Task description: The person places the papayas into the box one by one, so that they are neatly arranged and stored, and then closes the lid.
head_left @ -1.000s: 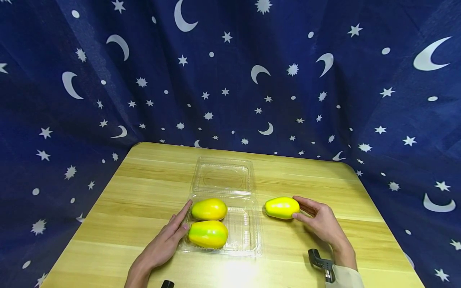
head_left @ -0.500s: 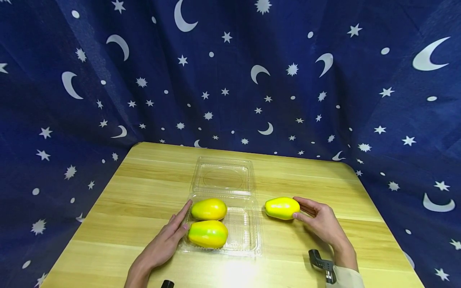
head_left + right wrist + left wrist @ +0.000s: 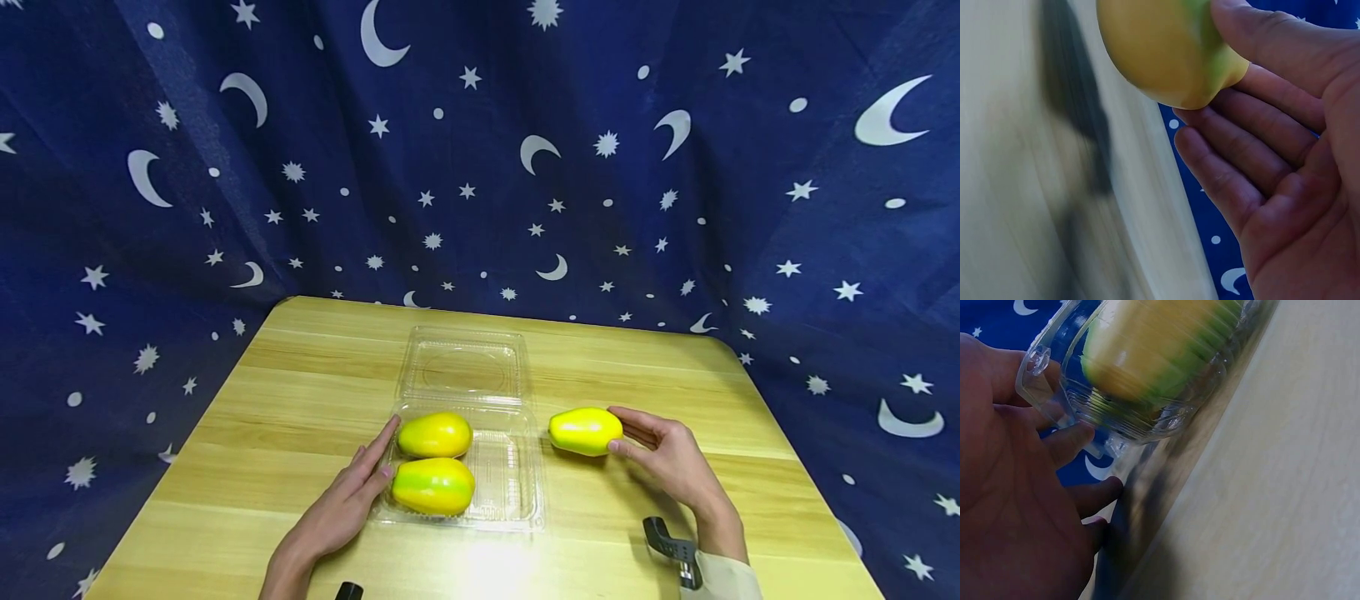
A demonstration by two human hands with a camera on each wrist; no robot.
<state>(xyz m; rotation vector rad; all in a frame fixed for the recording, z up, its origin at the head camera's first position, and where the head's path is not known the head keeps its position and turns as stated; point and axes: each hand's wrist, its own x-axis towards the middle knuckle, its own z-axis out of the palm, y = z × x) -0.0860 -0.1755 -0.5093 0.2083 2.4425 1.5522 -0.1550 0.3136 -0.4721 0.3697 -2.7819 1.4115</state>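
In the head view, my right hand (image 3: 671, 458) pinches the blunt end of a yellow-green papaya (image 3: 585, 431) between thumb and fingers, right of an open clear plastic container (image 3: 502, 523). The right wrist view shows the thumb on one side of that papaya (image 3: 1154, 56) and the fingers against the other. A shadow falls on the table below it. Two more papayas, a far one (image 3: 435, 435) and a near one (image 3: 433, 487), lie side by side in the container's left half. My left hand (image 3: 341, 504) rests along the container's left rim, fingers fairly straight and thumb touching the edge.
The container's clear lid (image 3: 465, 367) lies folded back toward the far side of the wooden table (image 3: 300, 392). A dark blue curtain (image 3: 480, 167) with moons and stars surrounds the table. A black wrist mount (image 3: 667, 546) sticks out by the right sleeve.
My right hand and its papaya have shifted very slightly left and away from me. The left hand, the container and the two papayas in it stay where they were.
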